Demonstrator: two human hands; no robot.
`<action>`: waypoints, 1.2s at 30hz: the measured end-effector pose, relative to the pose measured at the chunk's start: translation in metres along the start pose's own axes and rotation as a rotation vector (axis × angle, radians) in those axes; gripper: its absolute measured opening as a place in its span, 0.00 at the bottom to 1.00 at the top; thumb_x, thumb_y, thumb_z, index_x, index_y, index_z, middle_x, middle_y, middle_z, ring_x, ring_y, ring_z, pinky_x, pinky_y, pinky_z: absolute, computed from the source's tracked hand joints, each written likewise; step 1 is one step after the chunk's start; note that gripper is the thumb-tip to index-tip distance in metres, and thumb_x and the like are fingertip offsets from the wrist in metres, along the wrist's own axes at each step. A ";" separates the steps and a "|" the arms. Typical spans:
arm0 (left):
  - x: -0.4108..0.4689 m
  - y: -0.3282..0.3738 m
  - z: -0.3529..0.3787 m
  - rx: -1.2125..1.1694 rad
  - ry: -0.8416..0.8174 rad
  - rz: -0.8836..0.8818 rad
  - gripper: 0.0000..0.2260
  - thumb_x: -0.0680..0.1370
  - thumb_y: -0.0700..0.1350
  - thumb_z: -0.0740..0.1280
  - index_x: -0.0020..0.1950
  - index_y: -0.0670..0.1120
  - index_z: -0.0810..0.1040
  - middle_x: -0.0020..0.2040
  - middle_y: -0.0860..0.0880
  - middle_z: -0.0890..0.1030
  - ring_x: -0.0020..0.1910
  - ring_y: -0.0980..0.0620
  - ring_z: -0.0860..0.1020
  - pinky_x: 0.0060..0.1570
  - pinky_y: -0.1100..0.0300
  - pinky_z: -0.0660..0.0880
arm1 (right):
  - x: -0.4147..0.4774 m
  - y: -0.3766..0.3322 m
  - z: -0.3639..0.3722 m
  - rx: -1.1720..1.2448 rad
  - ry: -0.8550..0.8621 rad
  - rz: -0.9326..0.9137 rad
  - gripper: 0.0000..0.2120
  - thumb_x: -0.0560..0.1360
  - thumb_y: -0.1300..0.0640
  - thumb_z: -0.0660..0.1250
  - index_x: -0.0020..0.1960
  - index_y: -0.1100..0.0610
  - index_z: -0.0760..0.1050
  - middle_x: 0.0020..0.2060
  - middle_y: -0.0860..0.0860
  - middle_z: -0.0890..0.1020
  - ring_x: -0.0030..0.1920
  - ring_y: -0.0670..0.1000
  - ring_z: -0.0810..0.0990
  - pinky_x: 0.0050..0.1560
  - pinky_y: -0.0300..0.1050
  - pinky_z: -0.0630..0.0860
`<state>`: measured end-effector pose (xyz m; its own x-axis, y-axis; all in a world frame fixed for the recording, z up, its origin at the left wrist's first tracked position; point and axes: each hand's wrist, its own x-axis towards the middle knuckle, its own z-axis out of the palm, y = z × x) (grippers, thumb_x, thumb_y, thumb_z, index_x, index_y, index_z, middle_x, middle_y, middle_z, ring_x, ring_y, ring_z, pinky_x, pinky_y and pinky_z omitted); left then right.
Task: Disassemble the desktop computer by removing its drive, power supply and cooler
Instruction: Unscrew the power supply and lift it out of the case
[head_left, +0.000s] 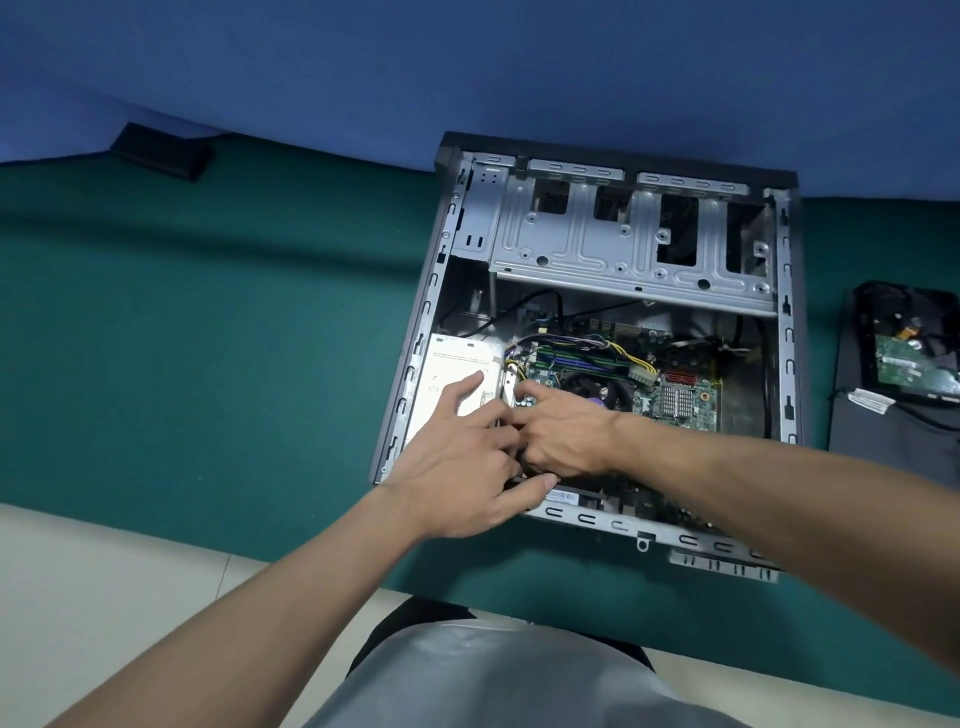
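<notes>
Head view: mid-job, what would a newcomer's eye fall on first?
The open computer case lying on the green mat, its motherboard exposed. Both hands meet inside it, the left hand on the silver power supply, the right hand beside it. A drive lies outside, right of the case.

Two bare forearms (260, 613), uncovered as far as they show, end in a left hand (457, 462) and a right hand (566, 436). A light grey shirt (493, 675) with a faint sheen covers the torso; a dark garment (410, 623) edges it.
</notes>
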<state>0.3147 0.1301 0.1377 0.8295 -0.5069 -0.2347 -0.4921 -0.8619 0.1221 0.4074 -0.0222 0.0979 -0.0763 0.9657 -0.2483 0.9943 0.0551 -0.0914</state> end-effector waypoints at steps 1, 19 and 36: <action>0.000 0.000 0.001 0.005 -0.004 0.002 0.33 0.81 0.63 0.42 0.44 0.56 0.86 0.39 0.58 0.79 0.58 0.57 0.70 0.73 0.46 0.46 | 0.000 -0.002 0.002 0.004 -0.033 0.008 0.16 0.73 0.57 0.66 0.27 0.51 0.69 0.30 0.46 0.79 0.48 0.52 0.74 0.59 0.58 0.70; 0.001 0.000 0.001 0.014 0.003 -0.003 0.35 0.80 0.65 0.39 0.45 0.56 0.86 0.39 0.58 0.79 0.58 0.59 0.68 0.73 0.47 0.44 | 0.002 -0.004 -0.002 0.061 -0.060 0.092 0.20 0.74 0.58 0.64 0.26 0.51 0.61 0.27 0.47 0.77 0.49 0.52 0.74 0.58 0.55 0.67; 0.002 0.002 0.001 0.009 0.013 -0.006 0.34 0.80 0.64 0.40 0.45 0.56 0.86 0.38 0.59 0.79 0.58 0.60 0.66 0.73 0.48 0.44 | 0.003 -0.008 -0.001 0.077 -0.198 0.286 0.15 0.78 0.54 0.57 0.37 0.51 0.79 0.37 0.44 0.81 0.56 0.50 0.68 0.62 0.53 0.63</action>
<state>0.3152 0.1277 0.1361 0.8358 -0.5016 -0.2232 -0.4893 -0.8649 0.1115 0.3989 -0.0194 0.0985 0.1842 0.8710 -0.4555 0.9695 -0.2373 -0.0618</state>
